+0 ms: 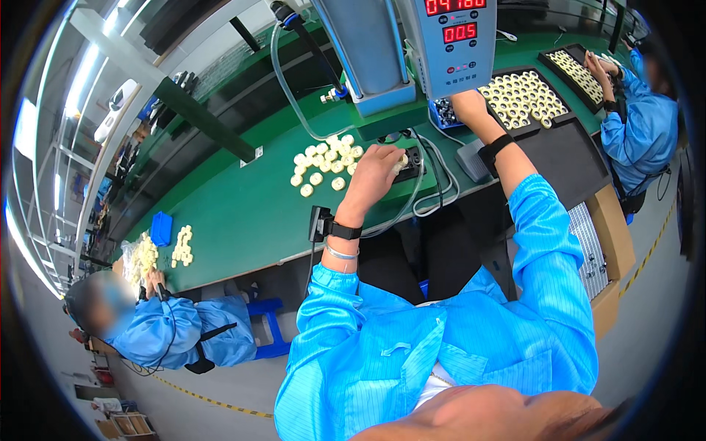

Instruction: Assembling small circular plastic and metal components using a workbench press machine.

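My left hand (376, 173) is at the dark fixture (413, 163) under the press (375, 62), its curled fingers on a cream round part (401, 163). Left of that hand, a loose group of cream round parts with dark centres (323, 158) lies on the green bench. My right hand (469, 106) reaches to the blue bin (444, 115) of small parts, below the grey control box (460, 51). Its fingertips are hidden, so whether it grips anything does not show. Beside it, a black tray (565, 117) carries many similar cream parts.
Cables and a hose (441, 192) loop near the fixture. An empty-looking black tray (562, 158) overlaps the bench edge, above an open carton (614, 228). Co-workers in blue sit at left (184, 331) and right (640, 125). A small blue bin (161, 228) stands far left.
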Motion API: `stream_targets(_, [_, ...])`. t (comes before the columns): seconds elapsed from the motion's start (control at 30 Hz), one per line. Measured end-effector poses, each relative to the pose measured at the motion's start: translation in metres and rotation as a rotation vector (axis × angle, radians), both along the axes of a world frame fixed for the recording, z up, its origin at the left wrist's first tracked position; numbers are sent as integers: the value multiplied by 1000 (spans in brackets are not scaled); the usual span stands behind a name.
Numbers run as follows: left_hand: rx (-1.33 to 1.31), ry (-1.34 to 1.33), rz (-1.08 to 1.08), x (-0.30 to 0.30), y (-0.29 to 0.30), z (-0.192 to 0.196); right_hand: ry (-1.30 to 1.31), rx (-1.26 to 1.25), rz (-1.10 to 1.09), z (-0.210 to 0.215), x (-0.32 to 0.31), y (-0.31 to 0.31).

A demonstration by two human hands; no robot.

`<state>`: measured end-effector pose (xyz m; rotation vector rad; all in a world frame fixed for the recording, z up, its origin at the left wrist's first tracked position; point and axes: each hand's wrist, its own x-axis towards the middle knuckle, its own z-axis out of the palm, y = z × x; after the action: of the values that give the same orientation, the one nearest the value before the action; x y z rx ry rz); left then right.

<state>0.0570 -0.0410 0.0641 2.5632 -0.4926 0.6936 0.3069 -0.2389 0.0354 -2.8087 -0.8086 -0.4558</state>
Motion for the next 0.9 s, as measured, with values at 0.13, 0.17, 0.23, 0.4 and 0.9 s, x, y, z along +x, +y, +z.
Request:
stream_targets(0.13, [-63,-15,-27,2,-4,0,78,257,53,5,-4,-19])
stream_targets(0.17, [-33,3,-41,3,-6,2,89,389,72,5,-5,-24])
stream_targets(0.23, [-5,24,-43,3,-5,1,192,482,88,24,-27,-26])
stream_targets(0.4, [21,48,-60,2,3,-4,922,1417,352,57,-95,-31])
stream_targets(0.9, [50,-50,594,-77,37,-68,1640,1977,484,33,-178,55])
